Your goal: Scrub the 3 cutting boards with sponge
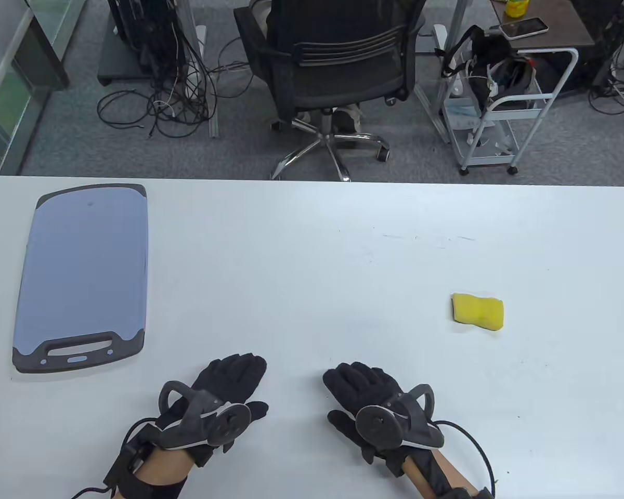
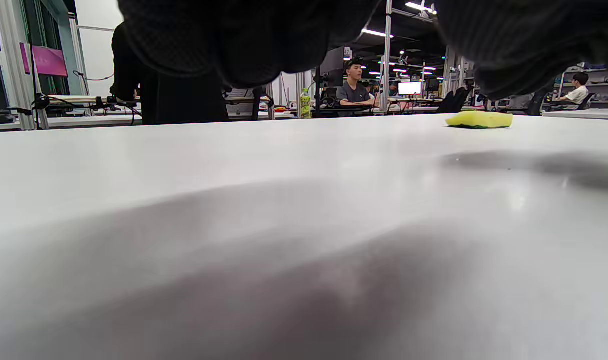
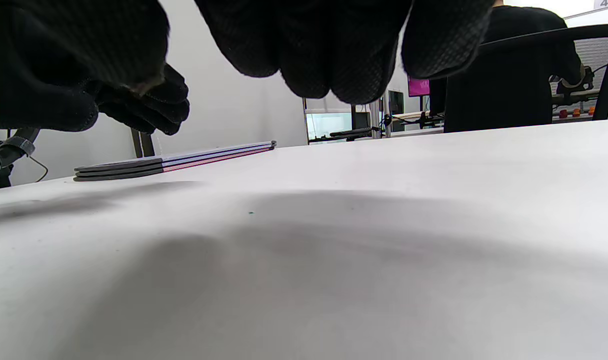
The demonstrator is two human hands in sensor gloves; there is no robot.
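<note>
Both hands, left hand (image 1: 229, 387) and right hand (image 1: 366, 395), relaxed, holding nothing; sponge (image 1: 477, 311) right, cutting boards (image 1: 83, 278) stacked left.

The cutting boards (image 1: 83, 275) lie flat in one stack at the surface's left, blue-grey top face up, dark rim and handle end nearest the person; the yellow sponge (image 1: 477, 311) lies flat well apart, at right.
</note>
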